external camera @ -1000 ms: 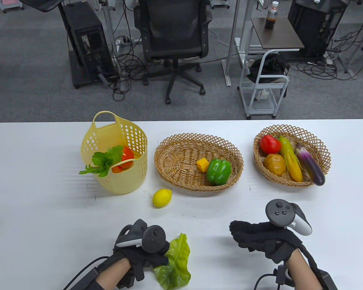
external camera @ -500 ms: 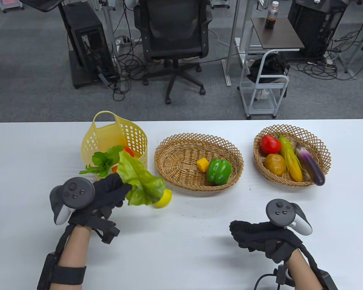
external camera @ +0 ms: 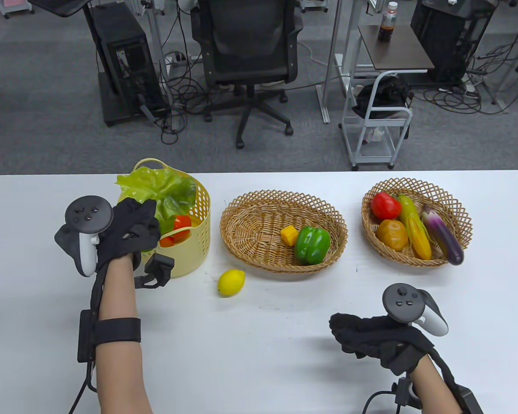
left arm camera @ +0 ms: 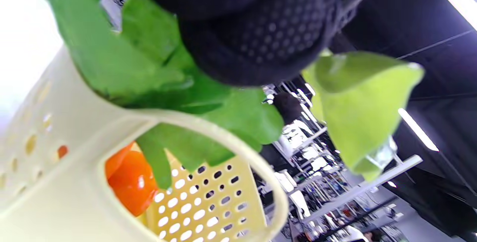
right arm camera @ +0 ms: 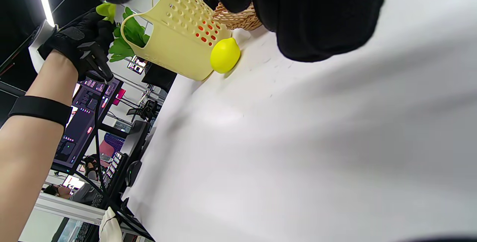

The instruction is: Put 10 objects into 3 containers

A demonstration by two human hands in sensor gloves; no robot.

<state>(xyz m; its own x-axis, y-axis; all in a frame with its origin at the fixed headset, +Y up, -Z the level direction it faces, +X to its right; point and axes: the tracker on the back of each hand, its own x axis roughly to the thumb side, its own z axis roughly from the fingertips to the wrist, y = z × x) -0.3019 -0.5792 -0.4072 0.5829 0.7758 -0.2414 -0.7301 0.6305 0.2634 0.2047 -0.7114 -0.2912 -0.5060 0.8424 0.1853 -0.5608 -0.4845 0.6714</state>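
Lettuce leaf [external camera: 155,186] lifted over yellow basket [external camera: 196,241] | left hand [external camera: 127,233] grips it | right hand [external camera: 371,338] curled, empty

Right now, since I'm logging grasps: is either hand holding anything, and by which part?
The left hand grips the lettuce leaf by its lower end, over the yellow basket. The right hand rests on the table, holding nothing visible.

Grey carpet [external camera: 47,108], black office chair [external camera: 248,47], white cart [external camera: 377,125], tangled cables [external camera: 457,97]
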